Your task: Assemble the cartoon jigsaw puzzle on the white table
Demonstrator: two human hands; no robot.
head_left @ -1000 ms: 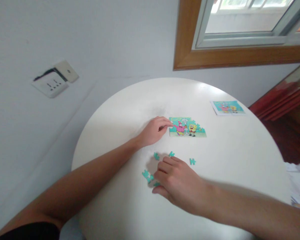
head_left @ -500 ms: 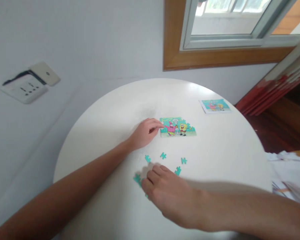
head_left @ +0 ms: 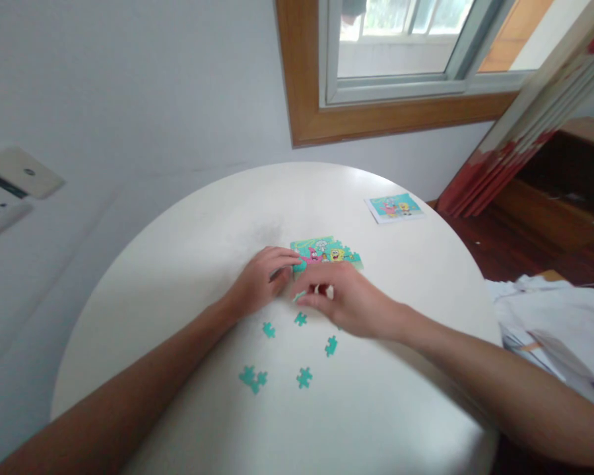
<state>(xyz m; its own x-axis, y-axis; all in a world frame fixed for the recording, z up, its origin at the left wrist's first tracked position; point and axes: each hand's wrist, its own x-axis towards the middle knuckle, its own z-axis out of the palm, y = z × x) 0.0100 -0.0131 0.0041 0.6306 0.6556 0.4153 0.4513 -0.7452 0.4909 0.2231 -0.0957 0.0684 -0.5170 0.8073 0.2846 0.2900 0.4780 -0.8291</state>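
Note:
A partly assembled jigsaw puzzle [head_left: 336, 244] with cartoon figures lies on the white round table [head_left: 188, 251]; its upper right edge is stepped. My left hand [head_left: 260, 280] rests at its left edge, fingers stretched out with the tips touching it, thumb apart. Just below the puzzle, my right hand [head_left: 349, 297] pinches a small teal puzzle piece [head_left: 299, 297] between thumb and fingers, and it covers the puzzle's lower part. Nearer me lie loose teal pieces: a single piece [head_left: 304, 377], another piece [head_left: 330, 346], and a small cluster [head_left: 252, 378], among several.
A picture card [head_left: 395, 208] with the same cartoon lies at the table's far right. White papers [head_left: 549, 323] are beside the table on the right. Behind stand the wall, a wood-framed window [head_left: 400, 112] and a red-and-white curtain [head_left: 495, 158].
My right hand has moved up from the loose pieces to the puzzle's lower edge, carrying a piece. My left hand stays at the puzzle's left edge. The camera view has turned slightly right.

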